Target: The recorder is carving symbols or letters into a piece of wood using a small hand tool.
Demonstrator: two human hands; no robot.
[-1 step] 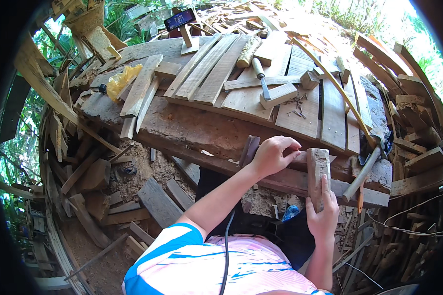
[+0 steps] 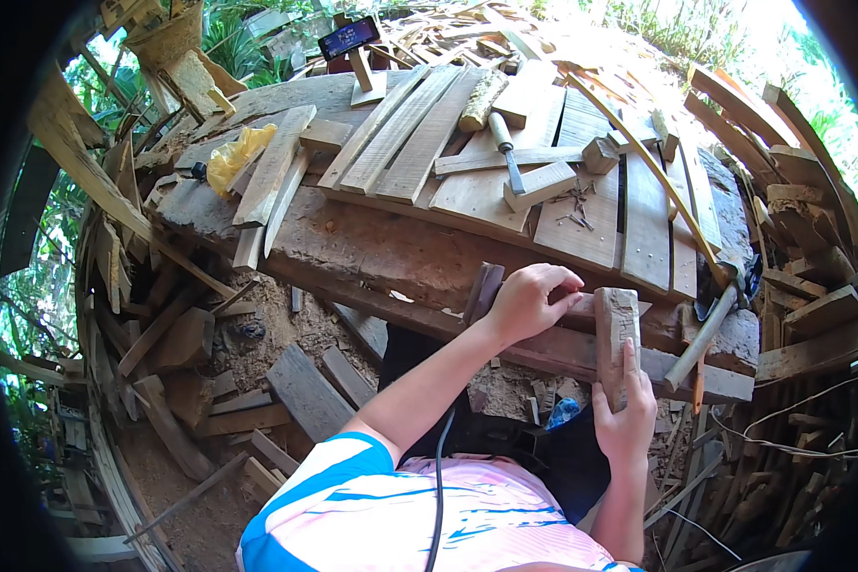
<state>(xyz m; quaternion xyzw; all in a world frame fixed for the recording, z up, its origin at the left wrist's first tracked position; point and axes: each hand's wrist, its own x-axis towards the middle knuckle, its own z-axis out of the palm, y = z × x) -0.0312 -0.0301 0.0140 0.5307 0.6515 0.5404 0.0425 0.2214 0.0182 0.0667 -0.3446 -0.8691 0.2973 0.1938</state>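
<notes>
My right hand (image 2: 627,412) grips the lower end of a short, rough wooden block (image 2: 618,329), its fingers lying along the block's face. The block stands up across the bench's near edge. To its left, my left hand (image 2: 536,303) is closed with curled fingers above a flat piece of wood (image 2: 589,307), whose pointed end shows between hand and block. What the left fingers hold, if anything, is hidden. Beside the left wrist, a dark reddish wooden piece (image 2: 483,291) sticks up from the bench edge.
A chisel (image 2: 507,153) rests against a small wood block (image 2: 541,186), beside scattered nails (image 2: 576,212). A wooden-handled tool (image 2: 704,334) overhangs the bench's right end. A phone (image 2: 348,38) stands at the back near a yellow plastic bag (image 2: 238,157). Offcuts (image 2: 310,391) litter the ground.
</notes>
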